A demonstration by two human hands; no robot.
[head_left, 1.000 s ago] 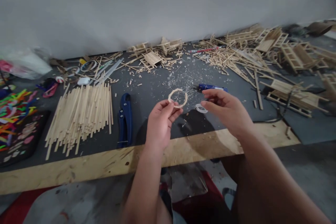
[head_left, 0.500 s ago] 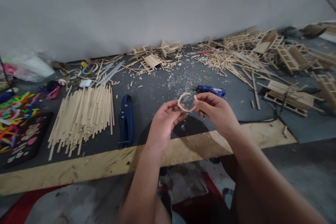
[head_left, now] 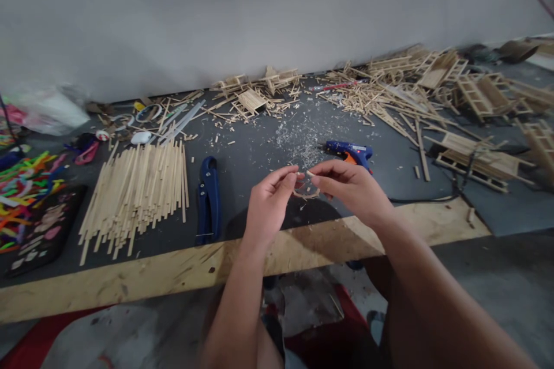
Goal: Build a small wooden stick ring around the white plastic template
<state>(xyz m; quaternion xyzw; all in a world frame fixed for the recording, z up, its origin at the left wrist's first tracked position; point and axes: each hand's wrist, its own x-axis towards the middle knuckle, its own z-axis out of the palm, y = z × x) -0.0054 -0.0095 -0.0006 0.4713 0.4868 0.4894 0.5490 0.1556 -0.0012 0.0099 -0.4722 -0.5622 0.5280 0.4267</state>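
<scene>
My left hand (head_left: 270,193) is closed in a pinch on a ring of short wooden stick pieces (head_left: 306,196), which hangs tilted below the fingertips. Part of the ring is hidden behind the fingers. My right hand (head_left: 352,187) pinches a short wooden stick piece (head_left: 310,174) between thumb and forefinger, close to the left fingertips. Whether that piece touches the ring, I cannot tell. Just beyond my right hand lies a blue glue gun (head_left: 350,150) with an orange trigger and a small red light.
A blue cutter (head_left: 208,199) lies left of my hands, beside a pile of long wooden sticks (head_left: 138,190). Further left are a dark phone case (head_left: 47,228) and colourful strips (head_left: 26,196). Small wooden structures (head_left: 489,95) and loose sticks crowd the back and right. A black cable (head_left: 424,200) runs rightward.
The ring has tipped and dropped lower between my hands. My fingertips have come closer together, and the right hand has moved slightly left and down, uncovering more of the glue gun.
</scene>
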